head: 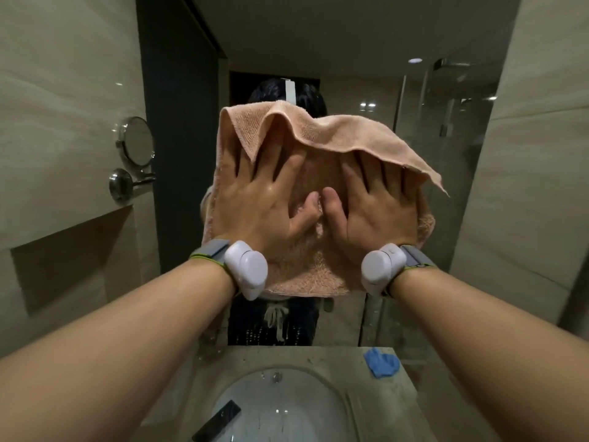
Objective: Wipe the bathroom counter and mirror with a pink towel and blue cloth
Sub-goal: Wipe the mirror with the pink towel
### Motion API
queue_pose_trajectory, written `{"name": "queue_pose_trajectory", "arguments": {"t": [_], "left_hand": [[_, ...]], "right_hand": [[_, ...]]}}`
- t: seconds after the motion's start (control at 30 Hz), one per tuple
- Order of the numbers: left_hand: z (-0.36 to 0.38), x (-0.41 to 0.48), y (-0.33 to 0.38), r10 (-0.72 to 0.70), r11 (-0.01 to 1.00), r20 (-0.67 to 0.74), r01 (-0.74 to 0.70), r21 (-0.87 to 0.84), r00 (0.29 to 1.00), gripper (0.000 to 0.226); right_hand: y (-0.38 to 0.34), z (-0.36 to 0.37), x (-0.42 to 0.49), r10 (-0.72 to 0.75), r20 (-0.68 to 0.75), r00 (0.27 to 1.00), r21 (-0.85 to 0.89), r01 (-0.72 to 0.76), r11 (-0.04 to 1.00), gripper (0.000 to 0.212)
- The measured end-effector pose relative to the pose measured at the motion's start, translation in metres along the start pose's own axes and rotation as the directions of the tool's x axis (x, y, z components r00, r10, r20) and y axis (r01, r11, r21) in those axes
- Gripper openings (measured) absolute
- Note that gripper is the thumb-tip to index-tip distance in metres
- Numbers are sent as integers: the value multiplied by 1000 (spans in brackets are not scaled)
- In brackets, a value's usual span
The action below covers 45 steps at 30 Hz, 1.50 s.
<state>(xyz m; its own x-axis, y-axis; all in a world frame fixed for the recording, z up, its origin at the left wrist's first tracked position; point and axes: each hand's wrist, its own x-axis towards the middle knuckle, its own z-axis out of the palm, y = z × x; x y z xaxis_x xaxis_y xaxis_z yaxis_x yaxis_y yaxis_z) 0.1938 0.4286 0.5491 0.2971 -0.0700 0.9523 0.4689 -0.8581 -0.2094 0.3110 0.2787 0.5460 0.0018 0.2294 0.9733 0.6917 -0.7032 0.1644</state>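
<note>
The left hand point(271, 205) and right hand point(376, 212) press flat, fingers spread, on the towel point(306, 279). This pins it to the mirror point(382, 43), likely to wipe a broad patch. The cloth point(382, 362) lies untouched on the tabletop point(347, 355), well below the towel's right side.

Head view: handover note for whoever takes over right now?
Left hand: open, flat on towel.
Right hand: same.
Both press the towel against mirror; its top edge flops forward.
Blue cloth lies on counter, right of sink.
Done: mirror wipe underway, extent unclear.
Left: rest of mirror, then the counter, which looks speckled.
</note>
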Motion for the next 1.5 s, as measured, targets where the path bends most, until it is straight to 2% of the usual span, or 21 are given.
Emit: {"name": "queue_pose_trajectory", "arguments": {"t": [0.3,0.53,0.8,1.13,1.33,1.5], "left_hand": [[4,-11,11,-15,1000,26,15,2,1000,63],[6,-20,15,-9,1000,10,10,-18,1000,63],[7,-35,24,-3,999,58,5,-37,998,63],[22,-73,41,22,998,94,-17,-56,995,63],[37,-123,66,83,994,179,-68,-88,980,67],[29,-133,94,42,994,275,-13,-104,961,55]], "right_hand": [[1,3,-7,-15,-52,999,-27,14,1000,55],[1,1,-18,-5,-15,1000,-14,5,1000,55],[3,3,-37,7,36,999,31,-9,999,52],[9,19,-85,5,19,1000,28,-6,1000,51],[20,24,-150,42,83,996,59,-47,997,43],[31,6,-163,82,145,986,59,-91,994,40]]}}
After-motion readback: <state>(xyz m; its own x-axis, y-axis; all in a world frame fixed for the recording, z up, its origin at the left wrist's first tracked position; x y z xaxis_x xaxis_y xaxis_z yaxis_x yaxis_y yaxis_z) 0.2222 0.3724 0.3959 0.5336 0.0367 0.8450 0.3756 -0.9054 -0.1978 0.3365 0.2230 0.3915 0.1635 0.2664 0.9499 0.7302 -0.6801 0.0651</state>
